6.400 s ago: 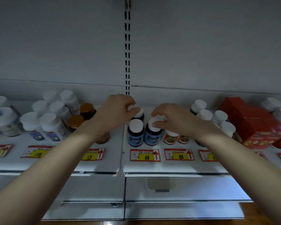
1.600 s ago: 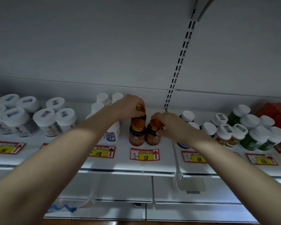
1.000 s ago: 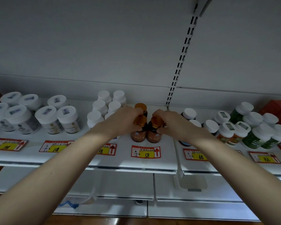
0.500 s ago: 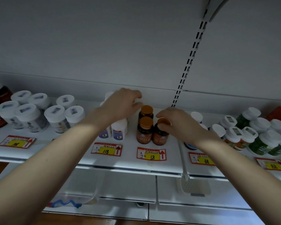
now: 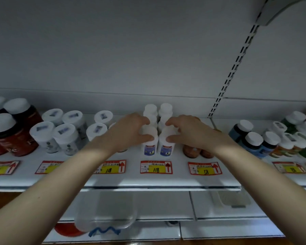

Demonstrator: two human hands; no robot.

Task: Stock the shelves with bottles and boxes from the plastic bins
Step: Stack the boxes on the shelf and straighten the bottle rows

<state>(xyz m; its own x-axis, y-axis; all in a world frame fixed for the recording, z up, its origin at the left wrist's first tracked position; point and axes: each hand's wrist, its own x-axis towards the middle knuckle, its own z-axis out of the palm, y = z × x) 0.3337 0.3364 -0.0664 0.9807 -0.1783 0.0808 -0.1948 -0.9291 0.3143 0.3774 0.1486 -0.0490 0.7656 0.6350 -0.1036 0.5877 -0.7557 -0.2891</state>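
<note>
Two rows of small white bottles stand on the white shelf [image 5: 148, 181] above a "118" price tag. My left hand [image 5: 129, 131] grips the front left white bottle [image 5: 149, 147], thumb and fingers curled round its cap. My right hand [image 5: 189, 133] grips the front right white bottle [image 5: 167, 147] the same way. Two more white bottles [image 5: 157, 110] stand behind them. Brown bottles [image 5: 193, 151] sit partly hidden under my right wrist.
Larger white-capped jars [image 5: 60, 135] and dark red jars [image 5: 12, 138] fill the shelf to the left. Blue, orange and green bottles [image 5: 272, 142] stand to the right. A clear plastic bin [image 5: 104, 213] sits on a lower shelf below my left forearm.
Both hands have moved left from the orange-capped brown bottles to the white bottles and now grip the front pair. The view has shifted left too.
</note>
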